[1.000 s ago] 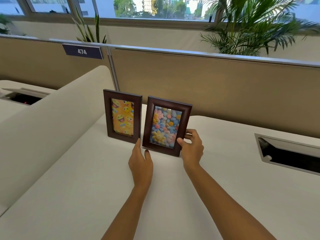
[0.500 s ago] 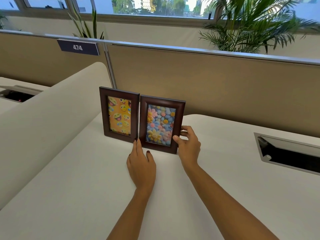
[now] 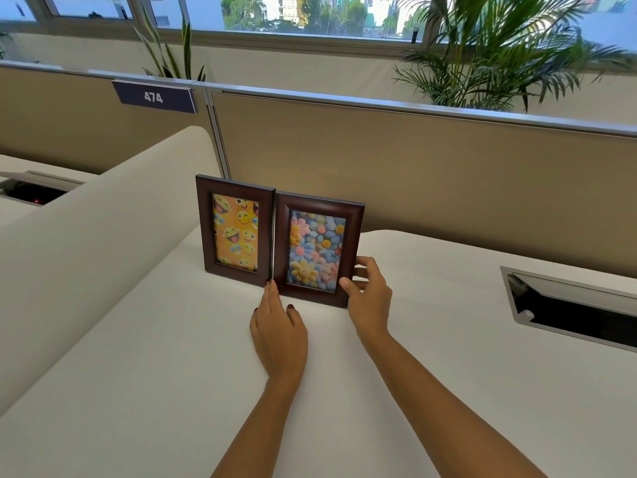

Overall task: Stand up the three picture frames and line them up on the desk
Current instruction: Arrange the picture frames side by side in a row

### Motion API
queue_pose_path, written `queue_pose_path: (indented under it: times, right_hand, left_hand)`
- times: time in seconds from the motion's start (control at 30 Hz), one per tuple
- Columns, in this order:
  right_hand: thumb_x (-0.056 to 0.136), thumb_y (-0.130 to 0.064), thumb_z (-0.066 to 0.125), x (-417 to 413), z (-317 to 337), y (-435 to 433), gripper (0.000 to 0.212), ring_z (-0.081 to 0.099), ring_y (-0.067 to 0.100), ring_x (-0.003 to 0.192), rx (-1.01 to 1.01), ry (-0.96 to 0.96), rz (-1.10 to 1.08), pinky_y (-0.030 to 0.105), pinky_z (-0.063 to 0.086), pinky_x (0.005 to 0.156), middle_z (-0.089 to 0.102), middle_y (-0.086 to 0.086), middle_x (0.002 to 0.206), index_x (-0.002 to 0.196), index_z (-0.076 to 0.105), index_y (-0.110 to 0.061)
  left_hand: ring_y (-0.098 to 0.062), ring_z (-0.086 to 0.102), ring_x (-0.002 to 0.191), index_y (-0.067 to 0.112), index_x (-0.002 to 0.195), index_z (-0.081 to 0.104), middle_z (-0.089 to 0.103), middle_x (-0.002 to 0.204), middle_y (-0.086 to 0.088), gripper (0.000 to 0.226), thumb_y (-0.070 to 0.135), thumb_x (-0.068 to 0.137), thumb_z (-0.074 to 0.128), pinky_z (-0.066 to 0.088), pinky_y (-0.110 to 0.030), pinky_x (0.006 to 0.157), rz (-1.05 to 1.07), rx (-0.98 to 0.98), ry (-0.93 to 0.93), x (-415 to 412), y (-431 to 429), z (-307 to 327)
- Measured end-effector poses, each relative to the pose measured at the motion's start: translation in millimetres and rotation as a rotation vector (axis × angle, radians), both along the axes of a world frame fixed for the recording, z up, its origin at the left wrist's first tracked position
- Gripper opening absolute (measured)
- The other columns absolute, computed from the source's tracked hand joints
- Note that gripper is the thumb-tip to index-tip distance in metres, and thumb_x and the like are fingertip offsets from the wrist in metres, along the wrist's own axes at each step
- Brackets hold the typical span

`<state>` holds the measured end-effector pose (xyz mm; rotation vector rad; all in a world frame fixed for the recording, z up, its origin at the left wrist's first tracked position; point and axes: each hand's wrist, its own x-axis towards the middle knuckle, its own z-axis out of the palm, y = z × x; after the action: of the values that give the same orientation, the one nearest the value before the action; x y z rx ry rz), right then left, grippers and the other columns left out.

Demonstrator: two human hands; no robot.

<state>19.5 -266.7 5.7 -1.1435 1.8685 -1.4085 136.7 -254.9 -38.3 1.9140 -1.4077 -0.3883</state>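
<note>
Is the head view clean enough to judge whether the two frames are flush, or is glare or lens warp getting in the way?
Head view: sharp and evenly daylit, no glare on the flower frame or emoji frame; their inner edges visibly meet. Wide-angle bowing bends the partition rail; the window is overexposed.

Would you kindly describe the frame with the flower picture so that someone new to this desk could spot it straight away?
On the white desk, before the tan partition, two dark wooden frames stand upright side by side. The flower frame is the right-hand one, with the right hand at its outer edge. It shows pastel smiling flowers, whereas the emoji frame shows yellow faces on orange.
</note>
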Motion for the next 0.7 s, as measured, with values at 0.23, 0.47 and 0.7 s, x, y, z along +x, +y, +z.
queue_pose_path:
  times: [0.23, 0.47, 0.7]
  right_hand:
    - [0.083, -0.006, 0.068, 2, -3, 8, 0.053, 0.052, 0.021, 0.12, 0.032, -0.038, 0.007, 0.038, 0.05, 0.097, 0.052, 0.006, 0.133, 0.126, 0.041, -0.021]
    - [0.091, -0.003, 0.053, -2, 10, 38, 0.039, 0.048, 0.018, 0.123, -0.089, 0.152, -0.104, 0.028, 0.042, 0.1, 0.047, 0.005, 0.134, 0.126, 0.042, -0.018]
    - [0.092, -0.004, 0.051, -23, 37, 89, 0.036, 0.049, 0.018, 0.122, -0.2, 0.3, -0.13, 0.021, 0.039, 0.098, 0.046, 0.005, 0.134, 0.125, 0.045, -0.017]
  left_hand:
    - [-0.024, 0.038, 0.137, 0.015, 0.146, 0.028, 0.038, 0.151, -0.005, 0.056, 0.017, 0.094, 0.047, 0.028, -0.039, 0.114, -0.039, 0.009, 0.042, 2, 6, 3]
    - [-0.026, 0.033, 0.14, 0.016, 0.147, 0.024, 0.033, 0.153, -0.007, 0.06, 0.019, 0.094, 0.05, 0.029, -0.043, 0.114, -0.064, -0.009, 0.229, -3, 33, 12]
    - [-0.025, 0.03, 0.141, 0.018, 0.147, 0.023, 0.03, 0.154, -0.006, 0.059, 0.023, 0.094, 0.049, 0.028, -0.042, 0.113, -0.112, 0.016, 0.288, -29, 79, 35]
